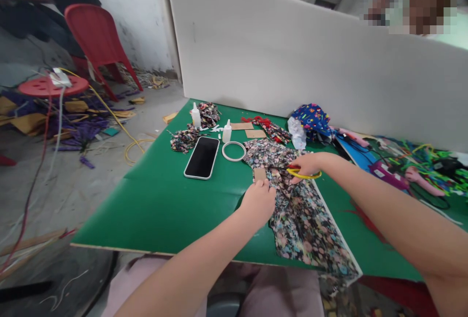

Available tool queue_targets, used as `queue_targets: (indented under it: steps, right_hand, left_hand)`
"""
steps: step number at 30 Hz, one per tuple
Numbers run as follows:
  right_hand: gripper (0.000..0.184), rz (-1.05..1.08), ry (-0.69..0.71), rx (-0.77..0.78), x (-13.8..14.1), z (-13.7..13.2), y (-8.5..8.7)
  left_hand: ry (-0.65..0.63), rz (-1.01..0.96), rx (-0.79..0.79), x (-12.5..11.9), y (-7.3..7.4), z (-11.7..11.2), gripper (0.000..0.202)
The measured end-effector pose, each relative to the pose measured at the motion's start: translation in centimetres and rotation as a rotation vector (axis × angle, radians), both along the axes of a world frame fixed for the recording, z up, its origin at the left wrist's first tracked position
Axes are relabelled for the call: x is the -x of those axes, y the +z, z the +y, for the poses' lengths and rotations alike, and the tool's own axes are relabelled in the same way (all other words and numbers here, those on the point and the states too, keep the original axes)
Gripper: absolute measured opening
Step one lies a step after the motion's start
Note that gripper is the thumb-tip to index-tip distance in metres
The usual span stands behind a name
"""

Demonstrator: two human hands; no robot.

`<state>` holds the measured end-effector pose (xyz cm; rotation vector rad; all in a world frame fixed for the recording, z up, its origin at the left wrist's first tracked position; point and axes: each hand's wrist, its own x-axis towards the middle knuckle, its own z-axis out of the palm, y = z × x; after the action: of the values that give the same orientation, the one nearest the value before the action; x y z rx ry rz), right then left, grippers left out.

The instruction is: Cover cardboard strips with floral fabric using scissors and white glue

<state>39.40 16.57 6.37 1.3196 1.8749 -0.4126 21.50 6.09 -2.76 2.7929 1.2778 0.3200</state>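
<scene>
A long strip of dark floral fabric [309, 224] runs across the green table and hangs past its front edge. My left hand [259, 201] is closed, its fingertips on a small brown cardboard piece [260, 174] that lies over the fabric's left edge. Around yellow-handled scissors [305, 175] my right hand [306, 165] is closed, close above the same fabric. The blades are hard to make out against the print. Just behind both hands, more floral fabric [265, 148] lies bunched up.
Left of the fabric lie a phone [202, 158], a white ring [234, 151] and two small white bottles [227, 132]. A blue patterned cloth bundle [312, 119] sits by the pale partition [292, 49]. Glue guns [424, 180] and cords crowd the right side of the table.
</scene>
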Motion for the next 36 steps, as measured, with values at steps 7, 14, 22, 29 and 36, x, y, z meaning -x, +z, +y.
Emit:
queue_targets:
  steps: [7, 14, 22, 29, 36]
  right_hand:
    - [0.053, -0.025, 0.057, -0.183, -0.6, -1.3, -1.5]
    - [0.045, 0.067, 0.073, -0.115, -1.1, -1.0, -1.4]
    - [0.057, 0.154, 0.004, -0.042, -0.7, 0.2, 0.3]
    - [0.055, 0.234, -0.046, -0.028, -0.8, 0.2, 0.7]
    - [0.059, 0.240, -0.084, 0.002, -0.9, 0.9, 0.7]
  left_hand:
    - [-0.003, -0.009, -0.006, 0.0, -0.2, 0.0, 0.026]
    - [0.000, -0.015, -0.001, -0.1, -0.1, 0.0, 0.024]
    - [-0.005, -0.003, 0.007, 0.0, 0.0, 0.0, 0.025]
    - [-0.003, 0.010, 0.022, 0.1, 0.0, -0.1, 0.026]
    - [-0.009, 0.019, 0.036, 0.0, -0.2, 0.0, 0.025]
